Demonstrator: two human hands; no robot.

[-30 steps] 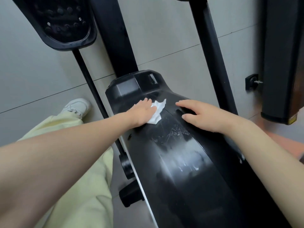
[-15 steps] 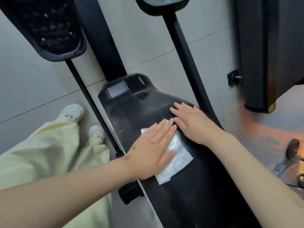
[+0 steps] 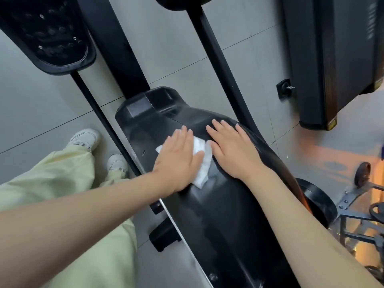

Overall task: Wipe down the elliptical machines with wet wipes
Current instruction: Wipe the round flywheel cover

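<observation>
My left hand [image 3: 178, 161] lies flat, fingers straight, pressing the wipe [image 3: 202, 161] onto the top of the black cover [image 3: 218, 215]. My right hand [image 3: 234, 150] rests open just beside it, gripping nothing. With only a flat palm on it, I judge the wipe could bunch or slide off the curved, slick cover, and the bracing hand could slip on any wet patch.

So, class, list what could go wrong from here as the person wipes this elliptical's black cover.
The crumpled white wet wipe sits under a flat left hand, ungripped, so it may slide out. The bare right hand resting on the curved glossy black plastic cover could slip or smudge it.
</observation>
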